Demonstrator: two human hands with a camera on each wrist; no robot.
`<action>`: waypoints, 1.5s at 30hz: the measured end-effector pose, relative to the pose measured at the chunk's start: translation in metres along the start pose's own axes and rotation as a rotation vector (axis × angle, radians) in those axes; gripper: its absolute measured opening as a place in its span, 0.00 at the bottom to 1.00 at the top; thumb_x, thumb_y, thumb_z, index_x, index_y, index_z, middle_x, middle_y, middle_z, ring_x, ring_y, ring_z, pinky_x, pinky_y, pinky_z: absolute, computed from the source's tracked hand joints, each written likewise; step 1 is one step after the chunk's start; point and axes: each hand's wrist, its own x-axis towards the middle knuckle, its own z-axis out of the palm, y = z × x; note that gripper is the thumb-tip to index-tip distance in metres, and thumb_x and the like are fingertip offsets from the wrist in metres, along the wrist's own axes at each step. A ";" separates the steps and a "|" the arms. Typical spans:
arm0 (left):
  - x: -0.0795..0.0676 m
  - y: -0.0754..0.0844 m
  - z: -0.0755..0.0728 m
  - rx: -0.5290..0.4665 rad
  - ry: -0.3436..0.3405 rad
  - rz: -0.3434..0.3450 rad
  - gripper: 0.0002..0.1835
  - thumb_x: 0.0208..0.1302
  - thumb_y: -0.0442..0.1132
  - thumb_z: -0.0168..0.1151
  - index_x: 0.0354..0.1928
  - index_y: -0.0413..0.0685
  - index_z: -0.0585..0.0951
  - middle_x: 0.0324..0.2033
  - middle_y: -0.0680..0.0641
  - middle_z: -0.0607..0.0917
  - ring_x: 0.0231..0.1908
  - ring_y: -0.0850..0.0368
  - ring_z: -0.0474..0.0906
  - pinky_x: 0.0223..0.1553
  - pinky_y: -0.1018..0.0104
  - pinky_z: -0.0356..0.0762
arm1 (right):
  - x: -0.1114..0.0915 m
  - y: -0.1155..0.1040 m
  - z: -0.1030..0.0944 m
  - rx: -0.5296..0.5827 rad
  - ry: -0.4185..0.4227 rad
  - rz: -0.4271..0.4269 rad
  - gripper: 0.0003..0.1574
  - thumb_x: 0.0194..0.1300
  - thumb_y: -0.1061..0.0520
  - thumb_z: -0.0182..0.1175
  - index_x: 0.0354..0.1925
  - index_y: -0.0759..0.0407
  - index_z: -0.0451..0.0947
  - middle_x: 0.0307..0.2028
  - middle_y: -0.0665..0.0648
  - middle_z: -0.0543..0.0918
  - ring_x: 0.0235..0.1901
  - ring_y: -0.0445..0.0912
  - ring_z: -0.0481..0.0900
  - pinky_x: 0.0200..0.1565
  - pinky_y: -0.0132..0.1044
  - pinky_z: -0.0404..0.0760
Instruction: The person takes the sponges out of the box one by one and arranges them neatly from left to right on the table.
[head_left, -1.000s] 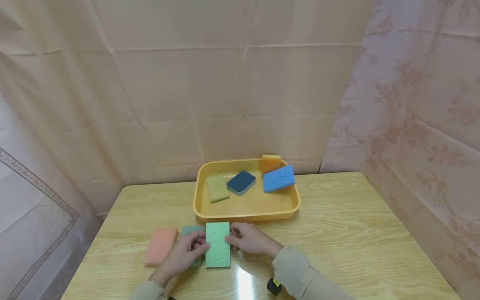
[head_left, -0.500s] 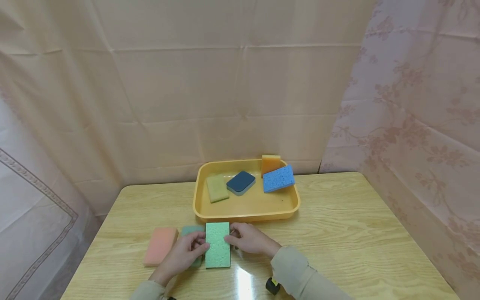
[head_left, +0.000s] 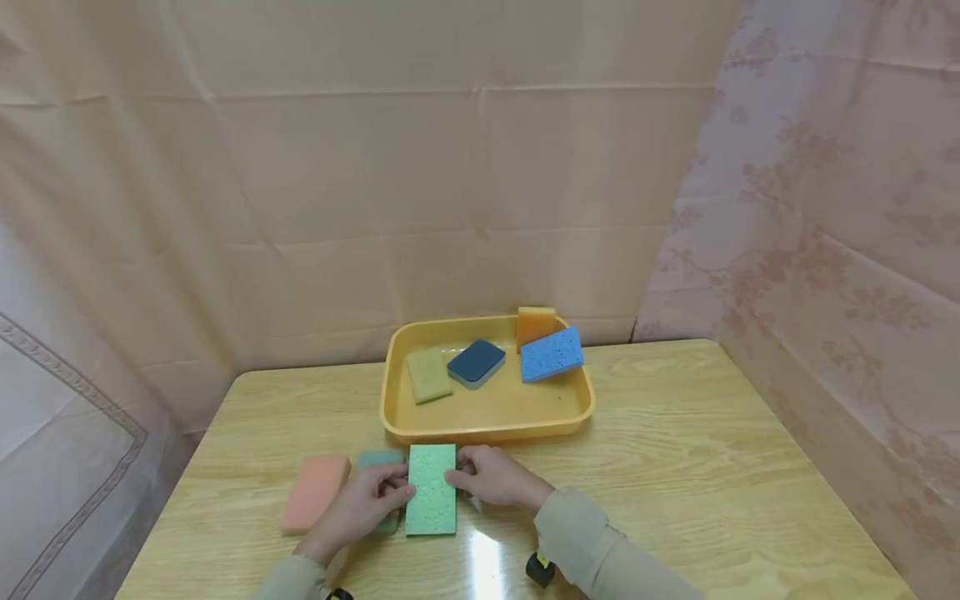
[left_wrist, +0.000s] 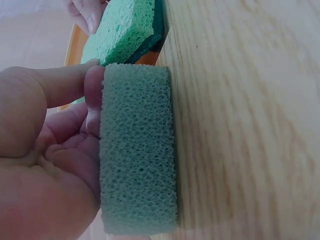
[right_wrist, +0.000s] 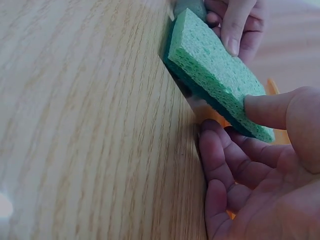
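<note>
A bright green scrub sponge (head_left: 431, 490) with a dark green underside is held between both hands in front of the yellow tray. My left hand (head_left: 366, 502) pinches its left edge, thumb on top and fingers curled below. On the opposite edge my right hand (head_left: 501, 478) pinches it, the thumb (right_wrist: 267, 109) on the porous top and the fingers (right_wrist: 235, 160) bent underneath. Seen in the right wrist view, the sponge is tilted and one end is close to the table. A grey-green sponge (left_wrist: 137, 150) lies beside and partly behind my left hand.
A pink sponge (head_left: 316, 493) lies on the wooden table (head_left: 675, 467) at left. The yellow tray (head_left: 487, 433) holds a yellowish-green sponge (head_left: 430, 376), a dark blue one (head_left: 476, 363), an orange one (head_left: 536, 325) and a blue one (head_left: 552, 355) leaning on the rim.
The head view has shifted slightly, so everything sits a little further left in it. Both hands keep the same grip on the green sponge, which has barely moved on the table.
</note>
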 end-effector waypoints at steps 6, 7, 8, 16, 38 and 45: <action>0.002 0.000 0.000 0.012 -0.005 -0.011 0.25 0.71 0.43 0.65 0.61 0.29 0.77 0.39 0.50 0.87 0.35 0.58 0.80 0.34 0.69 0.79 | 0.000 -0.004 -0.001 0.028 -0.004 0.044 0.14 0.75 0.47 0.60 0.41 0.56 0.79 0.29 0.53 0.81 0.25 0.42 0.76 0.28 0.36 0.74; 0.003 0.000 0.000 0.008 -0.004 -0.016 0.25 0.71 0.43 0.65 0.61 0.29 0.77 0.39 0.50 0.87 0.35 0.59 0.80 0.34 0.69 0.80 | 0.000 -0.004 -0.001 0.034 -0.008 0.049 0.13 0.75 0.47 0.60 0.41 0.56 0.79 0.28 0.53 0.81 0.24 0.42 0.75 0.27 0.36 0.74; 0.003 0.000 0.000 0.006 -0.003 -0.022 0.25 0.71 0.43 0.65 0.61 0.29 0.77 0.39 0.50 0.87 0.35 0.59 0.80 0.34 0.69 0.80 | 0.000 -0.005 -0.001 0.041 -0.013 0.052 0.13 0.75 0.47 0.59 0.41 0.56 0.79 0.27 0.53 0.80 0.23 0.42 0.74 0.26 0.36 0.73; 0.004 -0.001 0.000 -0.055 -0.020 -0.021 0.25 0.71 0.41 0.65 0.61 0.27 0.77 0.36 0.49 0.86 0.31 0.58 0.81 0.31 0.68 0.81 | 0.001 -0.005 -0.002 0.076 -0.036 0.079 0.13 0.76 0.47 0.58 0.42 0.55 0.79 0.28 0.56 0.80 0.23 0.43 0.74 0.26 0.36 0.72; 0.008 0.000 0.006 -0.030 0.062 -0.044 0.28 0.70 0.40 0.66 0.62 0.25 0.75 0.32 0.50 0.84 0.27 0.57 0.80 0.27 0.66 0.81 | 0.004 -0.002 0.000 0.134 0.027 0.115 0.14 0.73 0.51 0.62 0.45 0.61 0.75 0.31 0.56 0.81 0.24 0.44 0.73 0.25 0.35 0.71; 0.007 -0.002 0.008 -0.047 0.076 -0.050 0.29 0.71 0.39 0.65 0.64 0.24 0.72 0.31 0.49 0.83 0.26 0.56 0.79 0.26 0.66 0.81 | 0.004 -0.001 0.002 0.154 0.029 0.117 0.14 0.73 0.51 0.63 0.44 0.61 0.75 0.30 0.57 0.82 0.22 0.43 0.71 0.23 0.35 0.70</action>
